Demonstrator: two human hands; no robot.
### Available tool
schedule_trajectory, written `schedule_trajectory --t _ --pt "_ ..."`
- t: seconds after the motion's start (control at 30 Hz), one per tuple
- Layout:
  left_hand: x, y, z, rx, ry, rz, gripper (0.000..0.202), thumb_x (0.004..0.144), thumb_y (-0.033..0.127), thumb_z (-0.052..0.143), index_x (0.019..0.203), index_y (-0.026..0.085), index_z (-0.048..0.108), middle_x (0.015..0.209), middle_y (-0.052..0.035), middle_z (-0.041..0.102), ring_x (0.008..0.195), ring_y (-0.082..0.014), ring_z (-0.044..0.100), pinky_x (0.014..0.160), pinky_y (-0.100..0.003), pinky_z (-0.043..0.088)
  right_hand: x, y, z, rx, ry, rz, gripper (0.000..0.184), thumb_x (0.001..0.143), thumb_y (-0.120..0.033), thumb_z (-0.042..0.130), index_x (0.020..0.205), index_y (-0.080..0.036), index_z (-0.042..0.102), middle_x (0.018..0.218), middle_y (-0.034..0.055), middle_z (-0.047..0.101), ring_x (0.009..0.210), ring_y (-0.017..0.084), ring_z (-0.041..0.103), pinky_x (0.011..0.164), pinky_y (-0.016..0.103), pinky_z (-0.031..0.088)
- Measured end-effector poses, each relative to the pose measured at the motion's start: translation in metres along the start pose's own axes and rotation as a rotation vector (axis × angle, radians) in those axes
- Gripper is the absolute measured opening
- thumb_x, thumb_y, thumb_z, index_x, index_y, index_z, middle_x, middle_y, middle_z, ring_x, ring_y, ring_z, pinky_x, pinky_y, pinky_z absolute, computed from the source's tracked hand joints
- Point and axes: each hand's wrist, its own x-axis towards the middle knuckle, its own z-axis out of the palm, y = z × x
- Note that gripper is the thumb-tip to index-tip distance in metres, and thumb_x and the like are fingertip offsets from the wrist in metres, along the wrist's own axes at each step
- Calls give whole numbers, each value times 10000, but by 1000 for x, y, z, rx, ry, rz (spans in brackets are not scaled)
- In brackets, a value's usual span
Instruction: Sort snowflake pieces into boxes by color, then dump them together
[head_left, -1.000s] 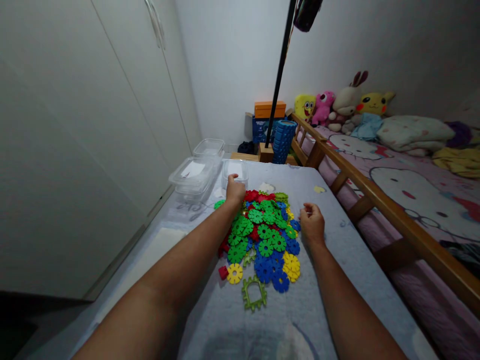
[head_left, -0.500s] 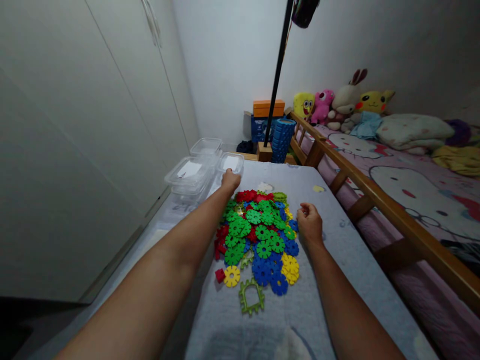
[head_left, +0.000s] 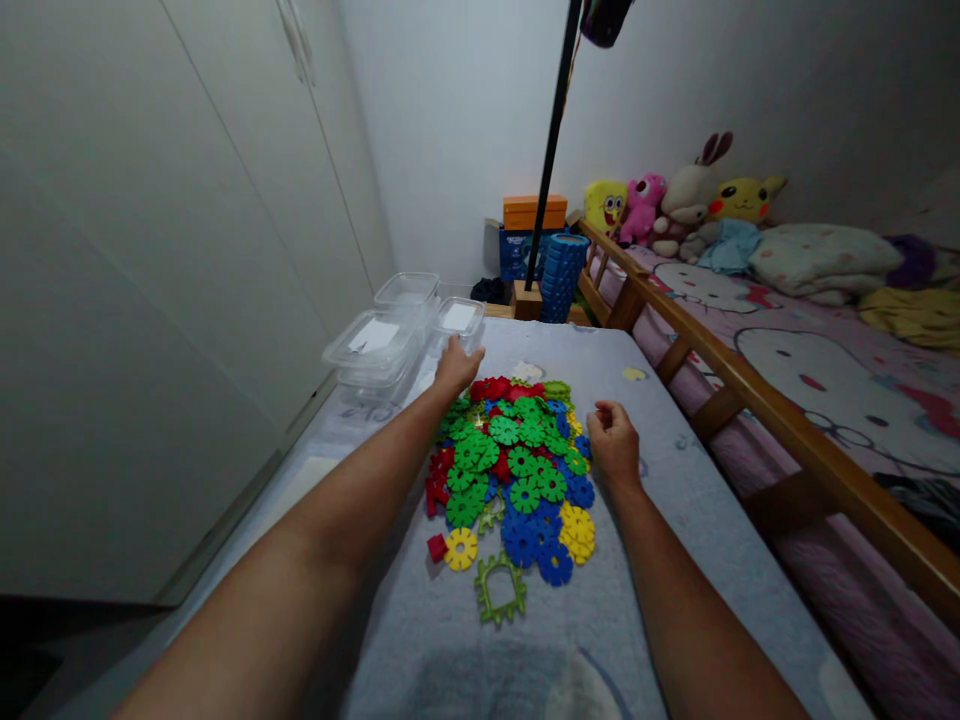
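My left hand reaches over the far left edge of the toy pile, its thumb spread from the fingers and nothing visible in it. Just beyond its fingertips stands a small clear plastic container with a white paper on it. Beside the pile's right edge rests my right hand, fingers curled in and no object showing. Between my hands lie many green notched discs, with blue discs, yellow discs and red pieces among them. A light green square frame piece lies nearest me.
Larger clear containers stand at the left by the white wardrobe. A wooden bed rail runs along the right. Behind the cloth-covered table are a blue foam roller, a black pole and boxes.
My left hand has drawn back slightly from the small container, and its thumb has spread away from the fingers. My right hand stays curled beside the pile. The view has shifted a little.
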Motion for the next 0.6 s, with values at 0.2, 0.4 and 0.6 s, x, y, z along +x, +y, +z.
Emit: schedule_trajectory --t 0.2,0.4,0.6 --pt "-56 -6 -4 192 -364 211 684 900 700 477 1320 187 645 1349 -170 695 1257 -345 645 1034 -415 483 -8 -8 -1 -140 -249 -115 571 902 -597 465 1249 -189 663 1216 157 737 1188 344 622 1073 546 417" --pt "-108 4 -3 238 -374 394 853 825 697 610 1492 174 508 1464 -199 606 1362 -377 568 1117 -475 449 -15 -18 0 -211 -428 -188 583 938 -564 503 1409 -231 586 1402 135 657 1327 350 562 1133 556 377" --pt "-141 7 -2 72 -393 487 1072 745 572 760 1614 149 295 1583 -209 486 1452 -370 487 1207 -489 381 -18 -26 0 -117 -557 -207 729 834 -554 684 1467 -220 541 1448 143 621 1344 351 552 1154 529 389"
